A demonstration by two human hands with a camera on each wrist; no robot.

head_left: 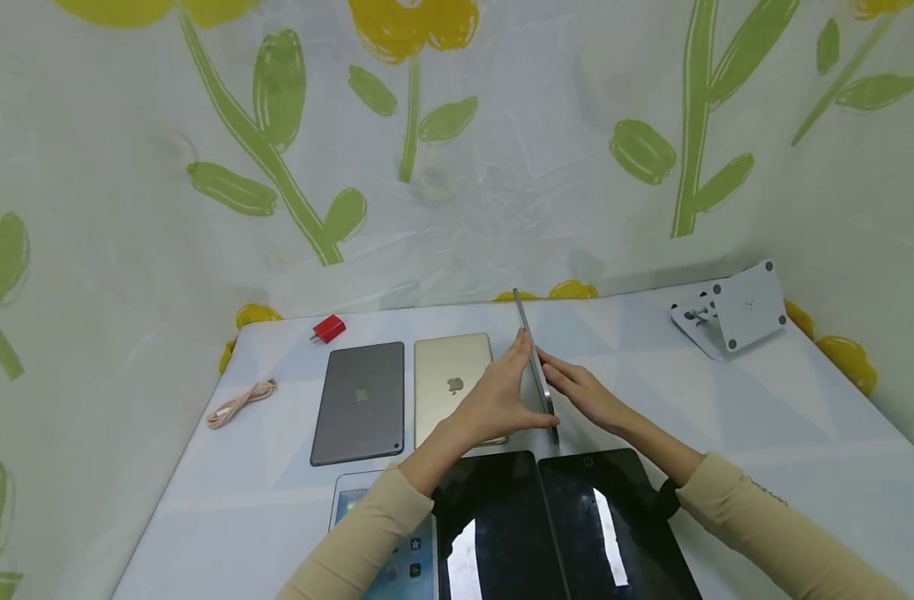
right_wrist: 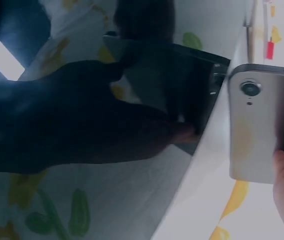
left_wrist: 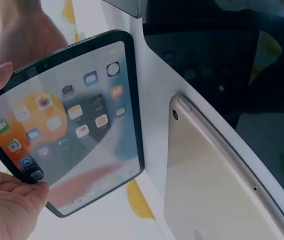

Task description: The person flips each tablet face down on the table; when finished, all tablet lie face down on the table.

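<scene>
A tablet [head_left: 544, 392] with a silver back stands on its edge over the table, seen almost edge-on in the head view. Its lit home screen [left_wrist: 77, 150], full of app icons, faces the left wrist camera. My left hand [head_left: 494, 400] grips it across the screen side, thumb on one edge and fingers on the opposite one. On the other face, the fingers of my right hand [head_left: 587, 396] lie fairly straight against the back. A camera lens [right_wrist: 250, 88] shows at one corner of that back in the right wrist view.
Left of the hands lie a gold tablet [head_left: 449, 362], a dark grey tablet [head_left: 362, 408], a red charger plug [head_left: 329, 328] and a coiled cable [head_left: 241, 404]. Nearer are two black-screened tablets [head_left: 494, 492] and a lit tablet [head_left: 419, 529]. A white stand [head_left: 749, 307] is back right.
</scene>
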